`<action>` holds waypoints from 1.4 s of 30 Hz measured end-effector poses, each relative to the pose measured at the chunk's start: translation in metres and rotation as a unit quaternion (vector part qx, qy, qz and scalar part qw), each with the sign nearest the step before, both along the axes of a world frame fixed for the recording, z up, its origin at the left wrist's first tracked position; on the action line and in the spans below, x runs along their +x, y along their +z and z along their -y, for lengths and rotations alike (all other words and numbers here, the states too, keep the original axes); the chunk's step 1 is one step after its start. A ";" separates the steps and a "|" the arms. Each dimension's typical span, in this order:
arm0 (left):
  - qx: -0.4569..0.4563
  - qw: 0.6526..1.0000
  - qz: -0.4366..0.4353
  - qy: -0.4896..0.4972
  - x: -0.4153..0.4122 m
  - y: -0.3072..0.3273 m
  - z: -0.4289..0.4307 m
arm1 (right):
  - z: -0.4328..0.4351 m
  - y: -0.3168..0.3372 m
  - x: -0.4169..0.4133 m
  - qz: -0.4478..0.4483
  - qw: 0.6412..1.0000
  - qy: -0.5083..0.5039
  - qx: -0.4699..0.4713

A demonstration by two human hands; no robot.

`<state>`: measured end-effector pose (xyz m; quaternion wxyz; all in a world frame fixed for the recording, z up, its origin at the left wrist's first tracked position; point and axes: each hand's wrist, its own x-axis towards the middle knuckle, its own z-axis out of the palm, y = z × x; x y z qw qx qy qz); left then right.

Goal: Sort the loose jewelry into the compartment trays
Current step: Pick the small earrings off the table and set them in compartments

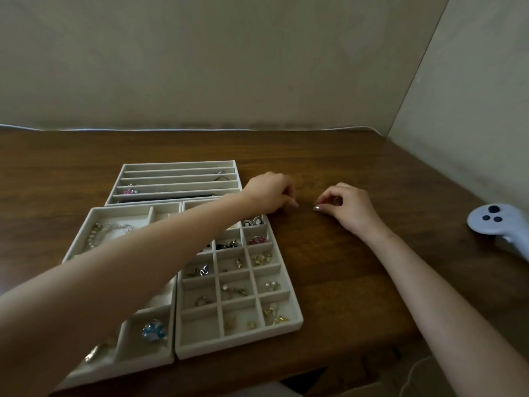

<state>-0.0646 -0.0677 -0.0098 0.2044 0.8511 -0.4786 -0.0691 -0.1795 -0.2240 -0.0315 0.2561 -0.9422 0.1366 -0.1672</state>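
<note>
On a brown wooden table (343, 267) three pale trays sit close together at the left: a slotted tray (177, 162) at the back, a wide tray (120, 210) with large compartments in front of it, and a grid tray (237, 343) just beside that on its right. Small gold and silver earrings (260, 258) lie scattered through the grid compartments, with a pink piece (256, 240) near the far end; a beaded chain (108, 230) and a blue brooch (154, 329) lie in the wide tray. The left hand (269, 193) reaches across the trays to the bare wood just past the grid tray's far corner, fingers curled down with the tips on the table. The right hand (343, 207) rests near it, apart from it, thumb and forefinger drawn together. Whether either hand holds anything I cannot tell. A white controller (492, 222) lies at the far right edge
</note>
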 end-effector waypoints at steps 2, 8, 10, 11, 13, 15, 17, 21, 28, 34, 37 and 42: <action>-0.037 0.999 -0.013 0.004 -0.004 0.005 -0.011 | -0.001 -0.001 0.000 0.000 1.000 0.005 -0.002; -0.104 0.994 -0.028 -0.015 -0.028 0.029 -0.071 | -0.008 0.001 -0.003 0.021 0.999 0.038 0.019; -0.103 0.993 -0.040 -0.029 -0.040 0.035 -0.099 | -0.011 0.001 -0.004 0.028 0.998 0.044 0.023; -0.100 0.993 -0.053 -0.041 -0.046 0.038 -0.114 | -0.013 0.001 -0.004 0.031 0.998 0.045 0.021; -0.091 0.989 -0.097 -0.068 -0.058 0.041 -0.140 | -0.014 0.000 -0.004 0.040 0.998 0.043 0.013; -0.073 0.985 -0.127 -0.086 -0.068 0.040 -0.161 | -0.015 -0.001 -0.003 0.043 0.998 0.040 0.008; -0.056 0.984 -0.136 -0.106 -0.075 0.035 -0.176 | -0.016 -0.001 -0.002 0.043 0.998 0.038 0.004; -0.041 0.984 -0.110 -0.133 -0.086 0.023 -0.189 | -0.023 0.005 -0.006 0.038 0.999 0.036 0.003; -0.062 0.985 -0.072 -0.142 -0.088 0.013 -0.198 | -0.096 0.034 -0.041 0.068 0.982 0.157 0.086; -0.150 0.987 -0.057 -0.008 -0.075 0.014 -0.201 | -0.157 0.041 -0.063 0.040 0.940 0.320 0.112; -0.162 0.985 -0.048 0.027 -0.067 0.008 -0.205 | -0.170 0.036 -0.063 0.027 0.925 0.365 0.098; -0.185 0.980 -0.051 0.046 -0.060 0.008 -0.211 | -0.172 0.030 -0.060 0.017 0.923 0.377 0.076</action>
